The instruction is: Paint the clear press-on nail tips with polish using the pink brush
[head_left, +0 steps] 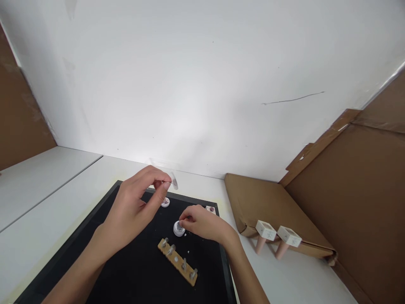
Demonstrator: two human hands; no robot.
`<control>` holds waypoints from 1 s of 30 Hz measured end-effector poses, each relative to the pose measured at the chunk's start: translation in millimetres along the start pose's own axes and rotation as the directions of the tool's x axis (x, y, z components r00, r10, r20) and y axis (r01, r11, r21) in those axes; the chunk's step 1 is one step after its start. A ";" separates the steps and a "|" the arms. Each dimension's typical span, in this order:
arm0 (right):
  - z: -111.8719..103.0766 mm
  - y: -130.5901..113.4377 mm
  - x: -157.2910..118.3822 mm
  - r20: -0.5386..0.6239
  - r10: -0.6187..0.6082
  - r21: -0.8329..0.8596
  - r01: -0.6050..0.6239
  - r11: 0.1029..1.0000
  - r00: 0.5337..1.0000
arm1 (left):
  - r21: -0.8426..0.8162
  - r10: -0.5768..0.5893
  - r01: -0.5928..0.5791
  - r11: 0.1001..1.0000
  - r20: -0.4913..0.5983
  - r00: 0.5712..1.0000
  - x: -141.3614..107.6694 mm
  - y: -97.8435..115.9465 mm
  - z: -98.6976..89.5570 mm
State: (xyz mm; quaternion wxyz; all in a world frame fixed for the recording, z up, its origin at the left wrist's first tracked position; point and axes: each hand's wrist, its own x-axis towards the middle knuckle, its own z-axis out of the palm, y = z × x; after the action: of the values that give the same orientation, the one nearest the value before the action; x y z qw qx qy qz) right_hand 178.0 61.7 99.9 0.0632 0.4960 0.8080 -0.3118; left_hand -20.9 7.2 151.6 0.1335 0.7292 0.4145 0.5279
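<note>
My left hand (139,200) is raised over the back of the black tray (126,270), thumb and fingertips pinching a thin piece with a small clear part (174,181) at its end. My right hand (202,221) has its fingertips closed at a small round white container (179,229); whatever they hold is too small to make out. Another round white container (165,202) lies behind, partly near my left fingers. In front is a tan wooden strip (177,261) bearing several short clear pegs.
A small white box (211,209) sits at the tray's back right corner. Two white blocks on pinkish cylinders (265,230) (289,236) stand right of the tray, before a flat cardboard box (272,202). White wall (190,84) behind; cardboard panels at both sides.
</note>
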 end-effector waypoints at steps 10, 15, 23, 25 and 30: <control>1.3 4.5 5.2 -0.038 -0.037 0.146 0.042 0.988 0.999 | 0.001 0.011 -0.011 1.000 0.011 1.000 0.4 0.1 -0.5; -8.6 4.9 -9.8 -0.141 -0.078 0.325 0.120 0.938 0.987 | -0.010 0.001 -0.001 1.000 0.011 1.000 0.2 -2.1 -0.4; -32.5 -9.5 -54.9 -0.490 -0.108 0.506 0.384 0.772 0.865 | -0.084 -0.079 0.085 0.993 0.073 0.994 3.7 -2.9 1.1; -32.6 -13.8 -62.0 -0.611 -0.090 0.532 0.492 0.689 0.787 | -0.108 -0.131 0.141 0.984 0.090 0.987 4.3 -1.6 1.4; -29.3 -26.5 -73.5 -0.777 -0.039 0.513 0.667 0.540 0.629 | -0.213 -0.210 0.235 0.948 0.133 0.969 3.6 2.3 3.8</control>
State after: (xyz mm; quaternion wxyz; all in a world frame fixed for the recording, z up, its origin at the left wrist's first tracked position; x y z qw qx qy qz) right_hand 198.5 14.0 165.2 -0.5281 0.3576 0.6441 -0.4224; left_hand -16.2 9.4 153.9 0.2971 0.6853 0.4231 0.5130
